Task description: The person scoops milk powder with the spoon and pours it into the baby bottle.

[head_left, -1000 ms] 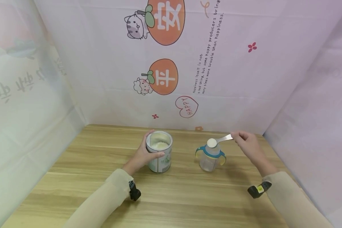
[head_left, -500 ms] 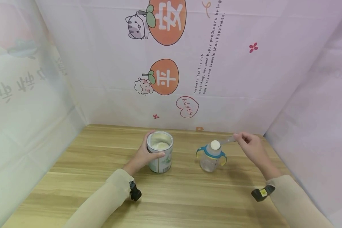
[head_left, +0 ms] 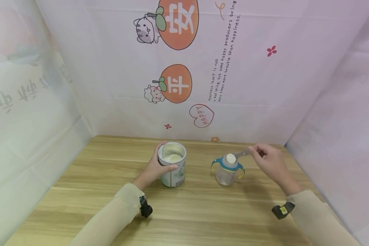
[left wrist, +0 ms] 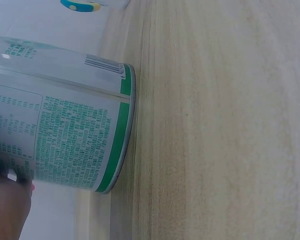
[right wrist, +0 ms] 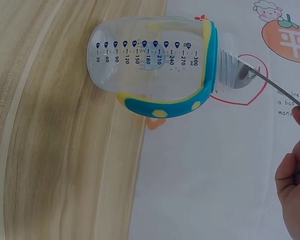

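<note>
My left hand [head_left: 153,168] holds the side of an open can of pale powder [head_left: 177,176], thumb across the front. The left wrist view shows the can's green-printed label [left wrist: 72,135] and its base on the table. To the right stands an upright clear baby bottle [head_left: 223,177] with a blue and yellow two-handled collar and an uncapped mouth. My right hand [head_left: 269,161] pinches the handle end of a measuring spoon [head_left: 243,153] heaped with powder. In the right wrist view the metal spoon's bowl [right wrist: 244,76] sits right at the bottle's [right wrist: 125,65] mouth, tilted, partly behind the neck.
The wooden table [head_left: 190,218] ends at a printed white cloth [head_left: 243,119] hanging behind. More cloth hangs on the left and right sides. A small black camera is strapped on each wrist.
The spoon has come down onto the bottle's mouth, its handle now sloping up toward my right hand. My left hand and the can have stayed in place.
</note>
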Available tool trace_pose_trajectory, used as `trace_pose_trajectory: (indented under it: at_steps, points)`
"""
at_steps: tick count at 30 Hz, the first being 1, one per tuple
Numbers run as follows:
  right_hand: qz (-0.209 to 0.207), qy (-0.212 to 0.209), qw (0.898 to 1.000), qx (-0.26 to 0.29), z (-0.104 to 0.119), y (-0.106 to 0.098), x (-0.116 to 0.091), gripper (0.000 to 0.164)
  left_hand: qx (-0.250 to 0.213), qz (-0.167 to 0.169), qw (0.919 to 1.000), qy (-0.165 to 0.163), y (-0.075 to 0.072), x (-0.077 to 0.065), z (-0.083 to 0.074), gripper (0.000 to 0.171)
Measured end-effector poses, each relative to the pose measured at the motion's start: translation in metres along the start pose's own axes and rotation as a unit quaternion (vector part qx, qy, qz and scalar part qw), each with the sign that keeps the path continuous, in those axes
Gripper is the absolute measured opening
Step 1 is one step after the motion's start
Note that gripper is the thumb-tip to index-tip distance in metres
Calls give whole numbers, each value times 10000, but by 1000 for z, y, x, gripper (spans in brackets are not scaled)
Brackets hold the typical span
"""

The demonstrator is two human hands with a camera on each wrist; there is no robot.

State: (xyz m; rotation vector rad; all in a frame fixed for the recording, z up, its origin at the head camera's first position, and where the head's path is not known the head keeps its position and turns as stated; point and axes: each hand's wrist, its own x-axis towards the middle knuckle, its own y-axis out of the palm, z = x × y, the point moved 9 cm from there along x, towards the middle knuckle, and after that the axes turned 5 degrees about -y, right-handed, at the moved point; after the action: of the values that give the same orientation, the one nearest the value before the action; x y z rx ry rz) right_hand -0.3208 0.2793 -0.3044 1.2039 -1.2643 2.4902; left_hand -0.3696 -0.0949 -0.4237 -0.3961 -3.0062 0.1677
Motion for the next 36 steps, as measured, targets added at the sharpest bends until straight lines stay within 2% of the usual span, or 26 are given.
trace_pose_trajectory:
  at_steps: [4, 8, 13, 17, 20, 25, 30, 36]
  points:
    - [-69, -553, 9984, -131, 11, 1, 0, 13, 1, 31, 10000, -44, 1, 0, 0, 103]
    - [-113, -896, 9955, -286, 19, 3, -1, 16, 42, 44, 9999, -152, 1, -1, -1, 107]
    - [-101, -1190, 9920, -407, 26, 5, -1, 17, 77, 68, 9997, -241, 4, -9, -16, 106]
    - [-130, -1502, 9875, -458, 33, 6, -2, 19, 85, 81, 9998, -142, 7, -16, -28, 103]
    - [-140, -1756, 9832, -476, 37, 8, -3, 20, 86, 89, 9999, -102, 7, -15, -29, 103]
    - [-129, -2178, 9753, -346, 47, 11, -6, 12, 109, 81, 9998, -157, 6, -15, -26, 104]
    - [-102, -2341, 9715, -351, 52, 13, -7, 29, 124, 75, 9997, -176, 5, -16, -25, 105]
    - [68, -2397, 9691, -577, 53, 15, -9, 22, 97, 64, 9998, -145, 5, -15, -27, 105]
